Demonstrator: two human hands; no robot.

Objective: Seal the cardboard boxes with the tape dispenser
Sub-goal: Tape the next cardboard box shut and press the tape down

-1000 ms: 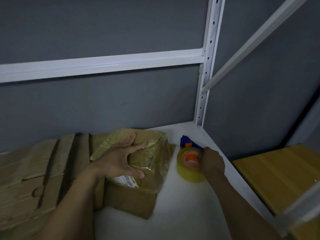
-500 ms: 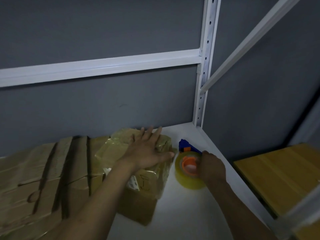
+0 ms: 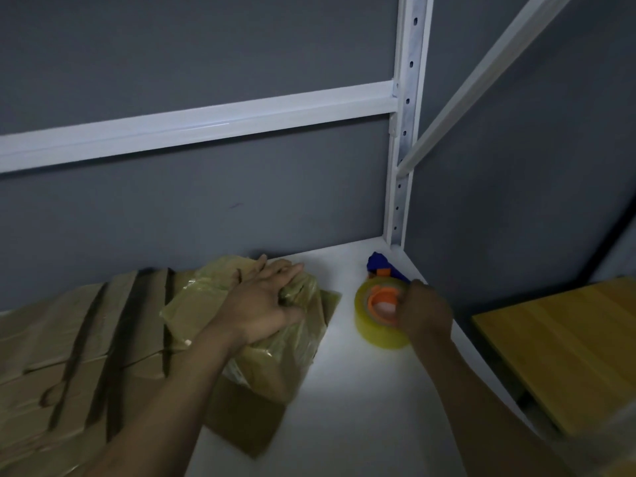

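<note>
At the far left we see a stack of cardboard boxes [image 3: 69, 356], brown and flat-topped, banded with glossy strips of tape; they are closed, so we cannot tell what is in them. Just to their right sits a smaller taped box [image 3: 275, 370], tilted, its top and sides wrapped in crinkled, shiny yellowish tape, with plain matte cardboard showing low at its near corner. It is closed too, and its contents are hidden from us.

Our left hand [image 3: 261, 304] lies on top of this box, fingers bent over its far upper edge and gripping the wrinkled wrap.

Both boxes rest on a smooth white shelf [image 3: 361, 425]. Behind it run a white metal crossbar [image 3: 206, 122] and a perforated white upright [image 3: 406, 132] against a grey wall.

Further right, near the shelf's back corner and apart from the box, stands the tape dispenser [image 3: 377, 321]: a round roll of translucent yellowish tape on an orange hub, with a blue body behind. Our right hand [image 3: 425, 311] is curled round its right side, holding it on the shelf.

At the far right lies a yellow wooden board [image 3: 568, 346].
</note>
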